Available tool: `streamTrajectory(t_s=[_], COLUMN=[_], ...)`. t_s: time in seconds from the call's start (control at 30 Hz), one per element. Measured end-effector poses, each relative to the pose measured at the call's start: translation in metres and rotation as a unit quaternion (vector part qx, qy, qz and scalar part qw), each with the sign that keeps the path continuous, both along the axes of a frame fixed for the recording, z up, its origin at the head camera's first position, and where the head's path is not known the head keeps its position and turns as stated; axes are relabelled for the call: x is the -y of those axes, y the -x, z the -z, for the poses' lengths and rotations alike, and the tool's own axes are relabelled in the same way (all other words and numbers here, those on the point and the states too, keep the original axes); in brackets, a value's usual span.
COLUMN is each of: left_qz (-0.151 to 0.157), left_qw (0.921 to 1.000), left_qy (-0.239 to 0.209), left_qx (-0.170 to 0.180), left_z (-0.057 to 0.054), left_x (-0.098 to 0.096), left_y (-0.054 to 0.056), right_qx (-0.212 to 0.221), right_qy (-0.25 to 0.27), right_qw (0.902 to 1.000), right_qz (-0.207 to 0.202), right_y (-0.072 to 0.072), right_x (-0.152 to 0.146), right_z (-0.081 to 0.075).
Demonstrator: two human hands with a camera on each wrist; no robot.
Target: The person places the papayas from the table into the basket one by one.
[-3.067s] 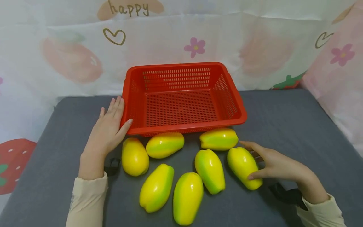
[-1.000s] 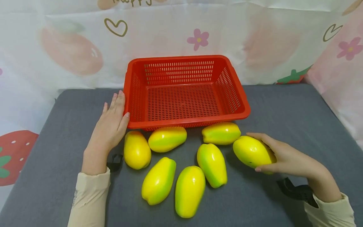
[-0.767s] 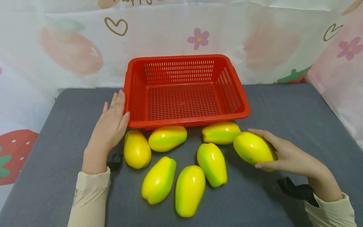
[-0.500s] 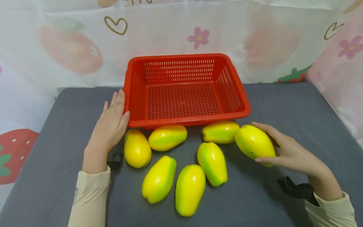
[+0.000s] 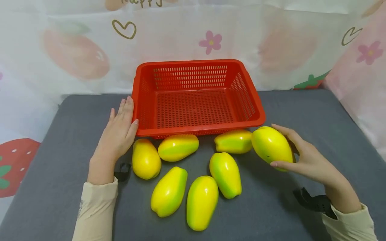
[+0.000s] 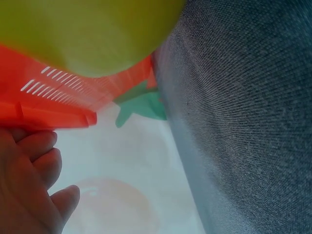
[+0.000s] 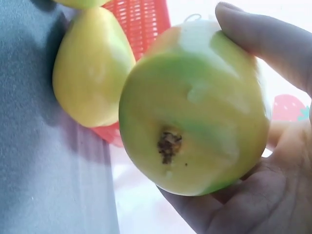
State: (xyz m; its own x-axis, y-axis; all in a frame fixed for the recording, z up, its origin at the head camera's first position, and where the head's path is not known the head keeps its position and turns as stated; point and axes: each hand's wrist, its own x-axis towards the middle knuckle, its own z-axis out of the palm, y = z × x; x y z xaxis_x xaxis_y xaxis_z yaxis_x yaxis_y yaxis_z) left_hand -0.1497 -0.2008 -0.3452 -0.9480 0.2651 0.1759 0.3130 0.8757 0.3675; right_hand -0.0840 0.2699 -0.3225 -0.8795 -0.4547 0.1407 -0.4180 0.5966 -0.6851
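My right hand (image 5: 307, 157) grips a yellow-green papaya (image 5: 272, 147) from its right side, thumb at the front and fingers behind. A shadow below it on the cloth shows it raised. In the right wrist view, the brown stem scar (image 7: 169, 145) faces the camera. At the left end of the red plastic basket (image 5: 199, 129), my left hand (image 5: 116, 134) rests with straight fingers along the outer wall, the thumb at the front corner. The left wrist view has the left fingers (image 6: 46, 163) under the basket's rim. Nothing lies inside the basket.
Several more papayas lie on the grey cloth (image 5: 301, 110) in front of the basket, among them one at the left (image 5: 146, 159) and one nearest the front (image 5: 202, 202). A printed curtain (image 5: 169, 40) hangs close behind the basket.
My right hand has closed around the rightmost papaya, tilted it and raised it from the cloth towards the basket's front right corner. The left hand stays at the basket.
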Motion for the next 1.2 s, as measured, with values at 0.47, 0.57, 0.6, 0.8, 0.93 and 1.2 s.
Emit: streamTrajectory(t_s=[0.47,0.57,0.6,0.8,0.93,1.2], left_qz=[-0.001,-0.002,-0.002,-0.001,-0.001,-0.002], left_qw=[1.0,1.0,1.0,1.0,1.0,0.9999], left_qy=[-0.001,-0.001,-0.001,-0.006,-0.007,-0.01], left_qx=[-0.005,-0.006,-0.006,-0.005,-0.005,-0.006], left_z=[0.002,0.002,0.001,0.001,0.002,0.003], left_x=[-0.002,-0.002,-0.001,0.0,0.0,0.0], left_y=[0.0,-0.001,-0.001,-0.002,-0.002,-0.001], right_qx=[-0.062,-0.059,-0.058,-0.05,-0.028,0.008], right_qy=[0.015,0.018,0.019,0.028,0.041,0.071], right_qw=[0.9977,0.998,0.9981,0.9984,0.9986,0.9972], right_qz=[-0.022,-0.011,-0.008,0.006,0.017,0.023], right_y=[0.017,0.02,0.022,0.034,0.044,0.062], right_x=[0.025,0.035,0.038,0.056,0.067,0.086], right_z=[-0.017,-0.022,-0.024,-0.031,-0.034,-0.035])
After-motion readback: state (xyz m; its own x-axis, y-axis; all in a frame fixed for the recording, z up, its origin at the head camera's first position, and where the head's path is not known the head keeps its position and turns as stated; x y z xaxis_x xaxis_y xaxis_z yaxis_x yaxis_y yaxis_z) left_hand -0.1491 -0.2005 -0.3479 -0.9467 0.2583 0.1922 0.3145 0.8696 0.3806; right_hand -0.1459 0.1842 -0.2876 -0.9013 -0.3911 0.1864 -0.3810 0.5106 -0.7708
